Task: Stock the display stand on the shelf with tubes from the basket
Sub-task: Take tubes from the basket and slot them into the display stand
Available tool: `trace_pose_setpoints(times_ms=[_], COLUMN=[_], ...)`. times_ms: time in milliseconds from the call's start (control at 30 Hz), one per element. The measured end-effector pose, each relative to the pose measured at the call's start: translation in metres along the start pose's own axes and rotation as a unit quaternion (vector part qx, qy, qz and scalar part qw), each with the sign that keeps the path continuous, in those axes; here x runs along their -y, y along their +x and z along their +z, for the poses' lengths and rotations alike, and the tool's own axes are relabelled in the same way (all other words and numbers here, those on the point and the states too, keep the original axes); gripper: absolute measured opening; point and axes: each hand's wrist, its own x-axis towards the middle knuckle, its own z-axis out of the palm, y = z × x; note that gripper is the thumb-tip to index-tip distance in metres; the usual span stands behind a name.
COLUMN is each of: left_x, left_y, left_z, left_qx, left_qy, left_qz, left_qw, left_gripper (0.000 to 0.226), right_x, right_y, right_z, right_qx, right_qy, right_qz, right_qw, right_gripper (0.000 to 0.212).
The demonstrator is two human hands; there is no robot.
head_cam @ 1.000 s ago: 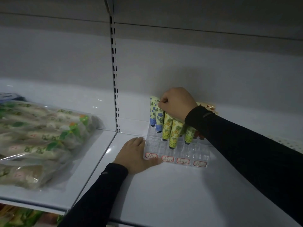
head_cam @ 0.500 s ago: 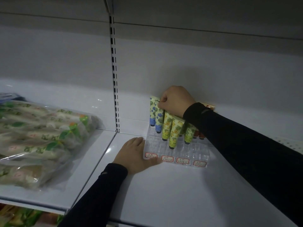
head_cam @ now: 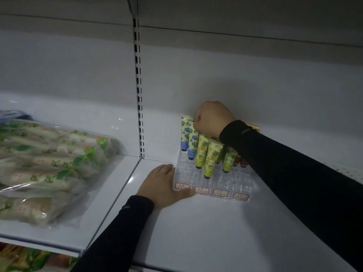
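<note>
Right hand [head_cam: 213, 118] fingers are clamped on a blue-flowered tube [head_cam: 192, 142] in the display stand [head_cam: 214, 181]; left hand [head_cam: 164, 183] lies flat, fingers together, against the stand's near-left corner.

Counted in the display stand [head_cam: 212, 179]: two blue-flowered tubes [head_cam: 185, 132], two yellow-fruit tubes [head_cam: 211, 156], one green tube [head_cam: 228, 160]; four red-bordered labels [head_cam: 202, 190]; two hands [head_cam: 165, 183]. Further tubes are hidden.

Left hand [head_cam: 164, 184] flat beside display stand [head_cam: 212, 183]; right hand [head_cam: 213, 118] fisted atop tubes [head_cam: 201, 152].
</note>
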Motion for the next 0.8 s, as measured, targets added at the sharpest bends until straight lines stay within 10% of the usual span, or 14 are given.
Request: trace_pose_setpoints(times_ms=[800], left_x=[-0.0025], left_y=[-0.0007], left_z=[-0.0038], left_qx=[0.004], left_qy=[-0.012], left_qz=[-0.002], left_qw=[1.000], left_gripper=[0.089], right_x=[0.0029], right_y=[0.0051], right_z=[-0.0084], right_qx=[0.037], right_qy=[-0.026], right_qz=[0.015], right_qw=[0.999], right_gripper=[0.035])
